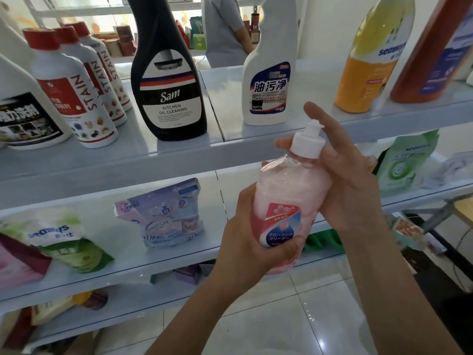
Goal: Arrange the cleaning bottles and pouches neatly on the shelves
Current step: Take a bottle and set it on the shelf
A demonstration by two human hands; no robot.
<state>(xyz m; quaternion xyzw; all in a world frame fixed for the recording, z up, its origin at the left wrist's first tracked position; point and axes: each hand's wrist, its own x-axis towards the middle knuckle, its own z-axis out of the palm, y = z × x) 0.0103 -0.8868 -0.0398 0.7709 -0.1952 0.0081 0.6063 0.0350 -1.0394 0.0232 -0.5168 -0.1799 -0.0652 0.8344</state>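
I hold a pink pump bottle (286, 198) with a white pump cap in front of the shelves, tilted slightly right. My left hand (253, 242) grips its lower body from the left and below. My right hand (350, 172) wraps its shoulder and neck from the right, index finger raised. On the upper shelf (179, 152) stand three red-capped STAIN bottles (76, 93), a black Sam bottle (167, 78), a white spray bottle (268, 78), a yellow bottle (371, 60) and an orange bottle (430, 52). The middle shelf (128, 265) carries a lilac pouch (166, 213) and a green Seaways pouch (58, 239).
Another green pouch (404, 162) leans at the middle shelf's right end. A white bottle with a dark label (23, 111) stands at far left. A person (225, 29) stands behind the shelving. Lower shelves hold more packs; a glossy tiled floor (294, 316) lies below.
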